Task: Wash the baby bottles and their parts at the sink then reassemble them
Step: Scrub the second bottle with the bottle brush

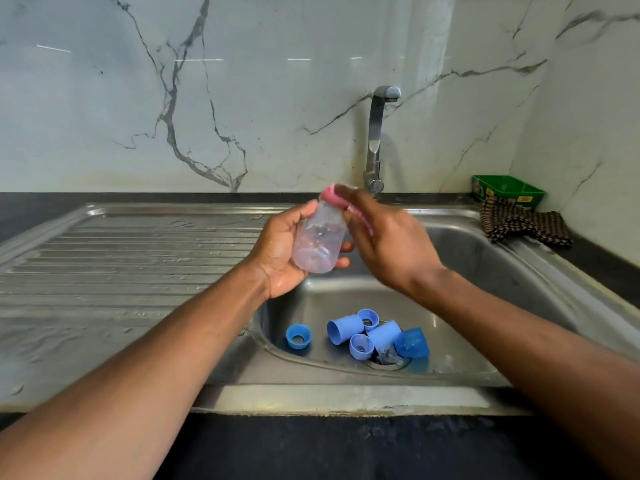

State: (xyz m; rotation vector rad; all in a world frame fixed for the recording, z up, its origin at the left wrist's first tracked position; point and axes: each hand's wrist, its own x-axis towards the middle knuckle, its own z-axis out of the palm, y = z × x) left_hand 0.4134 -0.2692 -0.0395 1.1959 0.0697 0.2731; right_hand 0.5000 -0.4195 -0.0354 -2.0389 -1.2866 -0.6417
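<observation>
Clear plastic forms the body of the small baby bottle (319,242) held above the stainless steel sink basin (485,261), tilted with its neck leaning up and to the right. The left hand (282,252) wraps around the bottle's lower body, thumb along the left wall and fingertips showing past the right side. The right hand (384,233), blurred, sits at the bottle's neck with its fingers curled over the pink screw collar (330,195); how firmly it holds cannot be told through the blur. Down in the basin, close to the drain, lie a blue plastic ring collar (298,336) set apart on the left, then a cluster of two blue cylindrical caps (344,329), two more blue collars (367,318), a translucent blue dome cap (412,342) and a clear silicone teat (389,356), the pieces touching or overlapping. A ribbed steel draining board (121,258) stretches to the left. Behind the basin a chrome tap (377,133) rises against the white marble wall (242,81). At the right rear corner, a green plastic tub (507,191) stands on the dark counter (346,445) with a brown checked cloth (523,223) bunched in front of it.
</observation>
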